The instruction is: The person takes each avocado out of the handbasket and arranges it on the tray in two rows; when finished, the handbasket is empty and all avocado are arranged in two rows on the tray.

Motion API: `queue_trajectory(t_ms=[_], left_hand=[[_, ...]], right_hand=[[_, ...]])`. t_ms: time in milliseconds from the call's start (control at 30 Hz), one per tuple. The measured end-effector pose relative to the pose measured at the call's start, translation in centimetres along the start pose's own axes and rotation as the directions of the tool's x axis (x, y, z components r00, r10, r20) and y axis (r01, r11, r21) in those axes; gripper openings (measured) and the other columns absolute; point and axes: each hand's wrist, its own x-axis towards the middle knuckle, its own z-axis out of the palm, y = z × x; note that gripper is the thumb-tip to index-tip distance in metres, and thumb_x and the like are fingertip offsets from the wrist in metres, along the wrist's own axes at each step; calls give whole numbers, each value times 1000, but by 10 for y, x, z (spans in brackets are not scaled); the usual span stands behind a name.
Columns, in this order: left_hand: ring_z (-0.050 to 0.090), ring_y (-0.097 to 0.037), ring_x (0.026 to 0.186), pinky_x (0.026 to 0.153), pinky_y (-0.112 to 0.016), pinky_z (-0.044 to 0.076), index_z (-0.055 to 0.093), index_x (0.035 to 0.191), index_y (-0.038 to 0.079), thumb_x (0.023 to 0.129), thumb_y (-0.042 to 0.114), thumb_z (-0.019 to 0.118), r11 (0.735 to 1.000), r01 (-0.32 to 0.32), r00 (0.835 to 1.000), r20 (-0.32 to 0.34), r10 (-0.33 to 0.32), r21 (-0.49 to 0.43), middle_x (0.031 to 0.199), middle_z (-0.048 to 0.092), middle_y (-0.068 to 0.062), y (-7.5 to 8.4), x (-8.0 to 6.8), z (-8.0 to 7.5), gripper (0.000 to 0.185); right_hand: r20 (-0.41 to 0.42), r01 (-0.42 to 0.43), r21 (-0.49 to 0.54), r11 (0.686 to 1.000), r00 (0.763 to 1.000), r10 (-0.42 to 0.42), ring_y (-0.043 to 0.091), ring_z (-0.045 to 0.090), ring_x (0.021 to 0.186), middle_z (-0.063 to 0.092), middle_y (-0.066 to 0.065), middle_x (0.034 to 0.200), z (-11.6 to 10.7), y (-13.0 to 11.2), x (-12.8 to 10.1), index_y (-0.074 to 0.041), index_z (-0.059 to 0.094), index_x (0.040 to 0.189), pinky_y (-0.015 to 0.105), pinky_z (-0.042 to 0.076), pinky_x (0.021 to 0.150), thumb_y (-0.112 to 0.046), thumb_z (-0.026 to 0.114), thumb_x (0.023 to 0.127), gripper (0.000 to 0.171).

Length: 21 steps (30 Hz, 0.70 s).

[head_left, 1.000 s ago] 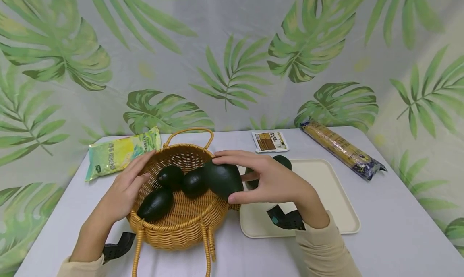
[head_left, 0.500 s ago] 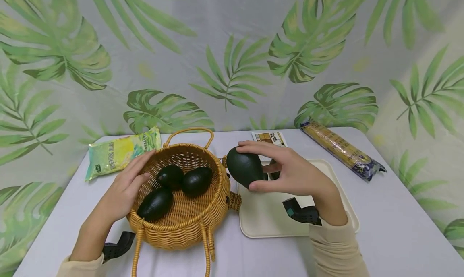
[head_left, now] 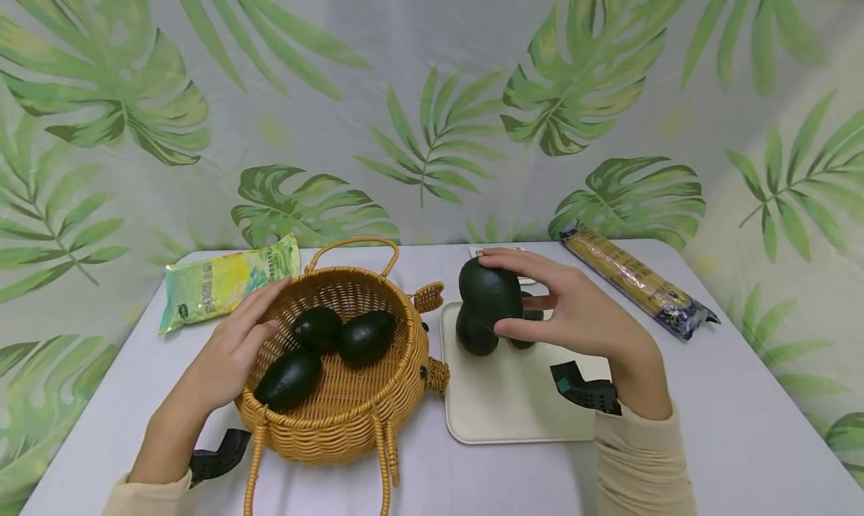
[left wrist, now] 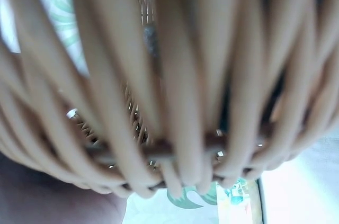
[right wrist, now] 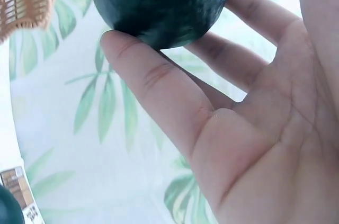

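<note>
In the head view, my right hand (head_left: 567, 298) holds a dark green avocado (head_left: 491, 291) above the far left part of a cream tray (head_left: 540, 403), thumb below and fingers behind it. The right wrist view shows the same avocado (right wrist: 159, 1) at the fingertips. Two more avocados (head_left: 476, 337) on the tray are partly hidden behind it. My left hand (head_left: 232, 351) grips the left rim of a wicker basket (head_left: 331, 433), its thumb over the edge. Inside the basket lie three avocados (head_left: 290, 379). Close-up wicker strands (left wrist: 180, 86) fill the left wrist view.
A yellow-green packet (head_left: 226, 283) lies behind the basket at left. A long golden package (head_left: 634, 280) lies at the far right, and a small white packet (head_left: 529, 276) is mostly hidden behind my right hand. The basket's handles (head_left: 386, 463) hang toward the front.
My right hand has carried the avocado from over the basket's right rim rightward to above the tray. My left hand and the basket have stayed in place.
</note>
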Motion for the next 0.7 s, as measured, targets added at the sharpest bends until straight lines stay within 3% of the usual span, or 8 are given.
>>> queue_trajectory(t_ms=[233,367,533,700], left_hand=[[25,-49,151,111,-77,25,31,163,14,109,14,42,1000,-1,1000,0,1,-7,165,31,-19,1,1,1,55],[26,-49,151,111,-77,25,32,163,12,109,14,42,1000,-3,1000,3,3,-9,165,31,-20,0,1,1,55],[25,-49,152,111,-77,25,31,164,16,109,16,41,1000,7,1000,8,-7,-5,166,30,-19,0,1,1,55],[25,-49,151,111,-77,25,31,164,16,109,15,42,1000,4,1000,4,-4,-6,166,31,-19,-1,0,0,55]], right_hand=[[-5,-1,28,1000,1000,1,15,48,139,43,2,159,-9,16,-6,-23,50,152,36,61,90,-8,83,88,74],[-1,-66,72,995,998,67,11,49,137,42,1,158,-14,24,-9,-23,50,152,36,61,90,-7,81,88,72],[17,-161,100,982,987,160,21,55,133,41,0,156,-20,28,-13,-23,49,150,36,61,90,-11,80,91,68],[33,-206,63,976,978,205,30,55,133,41,2,154,-23,29,-15,-24,48,147,35,60,90,-16,80,92,64]])
